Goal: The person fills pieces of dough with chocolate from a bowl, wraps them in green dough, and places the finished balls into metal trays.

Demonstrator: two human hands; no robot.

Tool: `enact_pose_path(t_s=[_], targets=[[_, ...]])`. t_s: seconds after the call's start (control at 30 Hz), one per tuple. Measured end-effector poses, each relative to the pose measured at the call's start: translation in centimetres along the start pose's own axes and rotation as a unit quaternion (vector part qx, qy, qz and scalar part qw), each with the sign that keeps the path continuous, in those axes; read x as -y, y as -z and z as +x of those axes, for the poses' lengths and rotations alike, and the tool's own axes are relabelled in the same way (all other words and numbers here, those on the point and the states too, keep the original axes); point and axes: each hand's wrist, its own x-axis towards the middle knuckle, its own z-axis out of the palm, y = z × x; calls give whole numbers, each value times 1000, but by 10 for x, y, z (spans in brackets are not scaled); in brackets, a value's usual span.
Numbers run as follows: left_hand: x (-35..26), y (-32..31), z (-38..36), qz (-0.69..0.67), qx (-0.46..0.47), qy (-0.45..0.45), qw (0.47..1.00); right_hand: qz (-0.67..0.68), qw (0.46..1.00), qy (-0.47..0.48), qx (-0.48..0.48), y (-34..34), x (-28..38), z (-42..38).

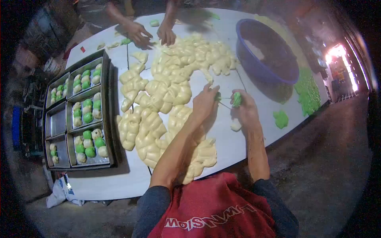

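Note:
My left hand (pixel 205 104) is closed in a pinch on a small bit of green dough at its fingertips. Fingers wrapped, my right hand (pixel 247 110) grips a larger piece of green dough (pixel 237 99). A thin strand stretches between the two hands above the white table. Left of my left hand spreads a mass of pale yellow dough (pixel 168 94), swollen in soft lumps. A small pale dough scrap (pixel 235 125) lies under my right hand. Farther right is a flat green dough patch (pixel 280 119).
A compartmented metal tray (pixel 112 115) with green and pale dough balls stands at left. A purple basin (pixel 291 75) sits at back right, beside more green dough (pixel 308 93). Across the table, another person's hands (pixel 166 35) touch the yellow dough's far edge.

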Motion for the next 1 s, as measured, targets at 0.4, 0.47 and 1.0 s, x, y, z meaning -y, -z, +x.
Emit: enact_pose_path(t_s=[0.4, 0.47, 1.0], targets=[[-36, 38, 3, -82, 49, -29, 995, -139, 990, 11, 25, 3, -28, 21], [-27, 33, 0, -53, 26, -42, 997, -305, 951, -37, -16, -8, -9, 12], [18, -17, -12, 113, 107, -42, 987, -350, 924, 152, 8, -16, -8, -18]])
